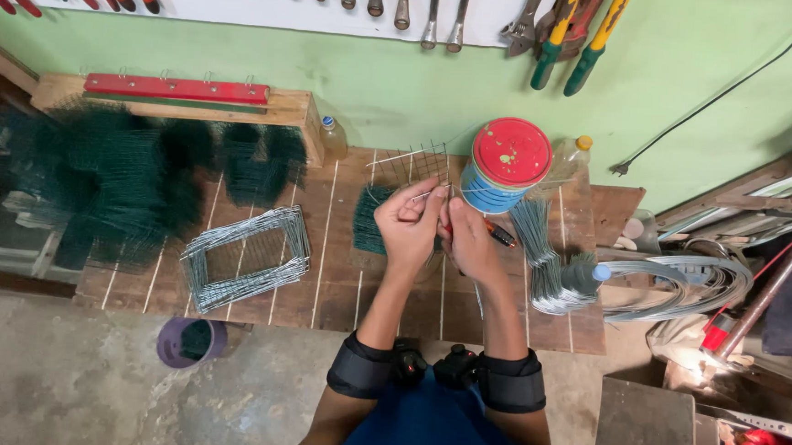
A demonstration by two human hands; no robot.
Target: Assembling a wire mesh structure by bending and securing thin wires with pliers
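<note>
Fingers of the left hand are pressed together, pinching a thin bare wire at the edge of a small wire mesh piece that stands just beyond both hands. Right hand is curled shut around a red-handled tool, whose tip is hidden between the hands.

Largest underneath is the wooden counter of slats. At its left lies a big dark green mesh heap, with smaller tufts beside it. Nearer the front left rests a stack of bare wire rectangles. Right of the hands lie a bundle of cut wires and a coil of grey wire. A blue can with a red lid stands just beyond the right hand, close to the mesh piece. A green mesh scrap lies under the left hand. On the floor below sits a purple cup.
</note>
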